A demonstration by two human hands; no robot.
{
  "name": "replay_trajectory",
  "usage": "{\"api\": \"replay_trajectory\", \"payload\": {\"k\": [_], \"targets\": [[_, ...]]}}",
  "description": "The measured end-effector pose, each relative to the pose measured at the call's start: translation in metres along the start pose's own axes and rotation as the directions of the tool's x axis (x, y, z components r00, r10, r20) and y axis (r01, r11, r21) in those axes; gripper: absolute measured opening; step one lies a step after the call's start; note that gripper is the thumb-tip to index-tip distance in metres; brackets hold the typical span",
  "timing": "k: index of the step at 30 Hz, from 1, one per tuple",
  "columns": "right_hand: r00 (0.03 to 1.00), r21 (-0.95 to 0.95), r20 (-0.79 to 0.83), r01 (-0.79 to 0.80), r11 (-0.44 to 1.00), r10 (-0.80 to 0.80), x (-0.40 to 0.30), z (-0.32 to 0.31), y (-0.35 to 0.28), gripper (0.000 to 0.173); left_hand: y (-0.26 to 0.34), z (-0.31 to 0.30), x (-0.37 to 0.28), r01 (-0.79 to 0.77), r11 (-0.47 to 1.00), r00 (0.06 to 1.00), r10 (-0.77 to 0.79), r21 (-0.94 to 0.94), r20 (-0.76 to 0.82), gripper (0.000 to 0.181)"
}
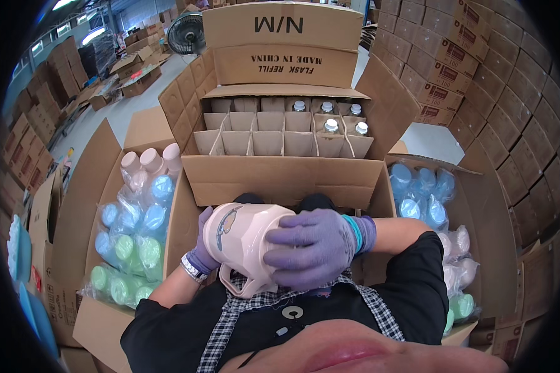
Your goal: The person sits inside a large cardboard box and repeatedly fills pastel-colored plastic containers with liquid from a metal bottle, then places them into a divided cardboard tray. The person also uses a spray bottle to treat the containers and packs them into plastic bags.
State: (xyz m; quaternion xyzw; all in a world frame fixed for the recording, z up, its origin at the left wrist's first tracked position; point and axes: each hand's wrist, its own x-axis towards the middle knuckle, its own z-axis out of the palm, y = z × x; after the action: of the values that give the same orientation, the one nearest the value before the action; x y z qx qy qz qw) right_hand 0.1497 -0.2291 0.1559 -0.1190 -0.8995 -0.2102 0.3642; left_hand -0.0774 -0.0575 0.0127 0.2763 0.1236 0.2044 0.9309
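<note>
A pale pink plastic jug (242,238) with a handle and a printed cartoon picture lies tilted on its side in front of my chest. My left hand (203,249), in a purple knit glove, supports its left end; part of that hand is hidden behind the jug. Spread over the jug's right end are the gloved fingers of my right hand (308,249). Beyond both hands stands an open carton (284,179) with cardboard dividers, where several white-capped bottles (330,126) occupy cells at the right.
An open carton (175,224) on the left holds bagged pink, blue and green cups (154,219). Another carton (494,224) on the right holds similar bagged cups (436,212). Stacked cartons (448,60) rise behind at the right; a fan (185,33) stands beyond the divided carton.
</note>
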Motion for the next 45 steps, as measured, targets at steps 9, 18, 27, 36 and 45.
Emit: {"api": "replay_trajectory", "payload": {"k": [9,18,27,36,45], "targets": [[0.795,0.061,-0.437,-0.441,0.895,0.422,-0.069,0.022,0.008,0.047,0.022,0.041,0.01,-0.384,0.92,0.912,0.365,0.078,0.184,0.09],[-0.133,0.875,-0.383,-0.369,0.313,0.914,-0.1,0.057,-0.03,0.07,0.001,0.069,0.014,-0.663,0.494,0.745,0.513,0.563,0.427,0.138],[0.299,0.307,-0.635,-0.749,0.587,0.713,-0.071,0.035,-0.045,0.058,-0.004,0.063,0.021,-0.577,0.805,0.792,0.508,0.141,0.338,0.116],[0.552,0.318,-0.492,-0.606,0.729,0.674,-0.051,0.01,-0.01,0.045,0.004,0.082,-0.012,-0.636,0.722,0.771,0.599,0.272,0.216,0.11],[-0.15,0.98,0.181,0.111,-0.166,0.972,-0.147,0.116,-0.029,0.045,0.03,0.068,0.01,-0.52,-0.505,0.689,0.227,0.688,0.688,0.131]]}}
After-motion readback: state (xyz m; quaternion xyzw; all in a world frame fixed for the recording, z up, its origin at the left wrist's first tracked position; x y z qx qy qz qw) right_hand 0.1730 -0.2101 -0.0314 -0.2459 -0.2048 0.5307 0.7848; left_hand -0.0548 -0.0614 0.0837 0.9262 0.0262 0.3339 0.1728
